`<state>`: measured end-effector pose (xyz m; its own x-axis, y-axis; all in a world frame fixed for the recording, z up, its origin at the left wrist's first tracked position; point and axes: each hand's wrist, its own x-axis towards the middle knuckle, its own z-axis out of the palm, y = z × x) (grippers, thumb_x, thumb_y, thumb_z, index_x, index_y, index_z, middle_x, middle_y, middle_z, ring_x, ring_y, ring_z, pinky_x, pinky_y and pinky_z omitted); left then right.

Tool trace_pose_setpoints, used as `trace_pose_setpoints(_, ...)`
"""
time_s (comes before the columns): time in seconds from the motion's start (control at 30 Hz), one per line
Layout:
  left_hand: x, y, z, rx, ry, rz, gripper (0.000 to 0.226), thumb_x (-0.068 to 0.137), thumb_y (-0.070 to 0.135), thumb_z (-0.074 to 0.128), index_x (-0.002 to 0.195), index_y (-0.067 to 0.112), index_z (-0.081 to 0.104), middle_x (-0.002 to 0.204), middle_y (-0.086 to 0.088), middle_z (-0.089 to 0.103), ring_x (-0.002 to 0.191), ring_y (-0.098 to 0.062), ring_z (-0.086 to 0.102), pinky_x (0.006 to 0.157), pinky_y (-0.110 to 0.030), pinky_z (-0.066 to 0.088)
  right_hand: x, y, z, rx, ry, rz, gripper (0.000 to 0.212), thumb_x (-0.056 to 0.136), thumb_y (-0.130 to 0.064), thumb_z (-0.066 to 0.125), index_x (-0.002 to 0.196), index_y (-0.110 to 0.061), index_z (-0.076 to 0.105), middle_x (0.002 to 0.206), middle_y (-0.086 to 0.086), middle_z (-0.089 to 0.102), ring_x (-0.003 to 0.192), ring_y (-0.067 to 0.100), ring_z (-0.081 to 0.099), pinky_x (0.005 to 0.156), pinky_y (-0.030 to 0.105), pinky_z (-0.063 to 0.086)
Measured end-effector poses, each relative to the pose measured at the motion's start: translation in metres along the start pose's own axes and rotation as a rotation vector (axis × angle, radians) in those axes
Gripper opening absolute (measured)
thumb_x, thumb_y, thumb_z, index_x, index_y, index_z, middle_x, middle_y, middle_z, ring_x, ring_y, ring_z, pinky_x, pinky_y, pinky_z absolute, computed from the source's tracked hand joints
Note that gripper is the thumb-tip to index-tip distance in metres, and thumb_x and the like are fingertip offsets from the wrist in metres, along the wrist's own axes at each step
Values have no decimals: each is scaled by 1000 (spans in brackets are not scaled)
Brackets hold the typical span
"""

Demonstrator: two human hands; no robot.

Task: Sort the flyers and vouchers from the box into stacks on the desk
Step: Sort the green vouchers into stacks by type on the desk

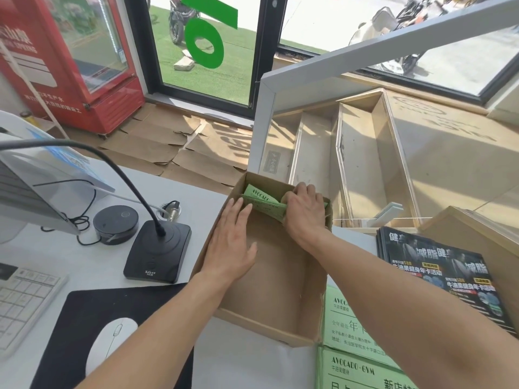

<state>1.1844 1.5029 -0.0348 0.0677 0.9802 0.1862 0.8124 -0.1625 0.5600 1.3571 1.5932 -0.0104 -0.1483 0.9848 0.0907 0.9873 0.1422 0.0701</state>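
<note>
Inside box (269, 276): right hand (304, 211) grips green vouchers (261, 203); left hand (231, 242) flat, spread.

bright daylight through the windows (393, 37) | hard shadows on floor | wide-angle bending at edges | focus sharp

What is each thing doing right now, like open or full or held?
Cardboard box: open, almost empty.
Green vouchers: at the box's far end, held.
Right hand: closed on the vouchers.
Left hand: flat, fingers spread, on the box's left wall.
Dark flyers: stacked on the desk.
Green flyers: lying flat beside the box.
</note>
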Motion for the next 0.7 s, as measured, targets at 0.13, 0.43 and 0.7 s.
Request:
trace_pose_setpoints(0.13,0,0,0,-18,1,-6,80,91,21,65,158,18,20,168,-1,10,155,-14,-2,125,-30,5,-13,1,-9,-58,-157,-67,28,81,-17,64,109,-19,59,99,2,66,92,26,58,92,38,36)
trace_pose_setpoints(0.43,-11,26,-46,-414,314,44,108,76,24,88,158,31,17,158,25,25,146,4,23,116,-20,29,-90,4,-83,84,154,-316,28,83,-2,62,97,-26,57,78,-9,58,68,18,57,69,35,46)
trace_pose_setpoints(0.7,-65,122,-60,-818,-223,18,28,82,16,83,104,30,75,92,10,76,89,-4,71,79,-29,59,-206,110,-162,252,-32,-87,23,88,-31,74,104,-40,60,96,-23,65,79,7,58,69,30,48)
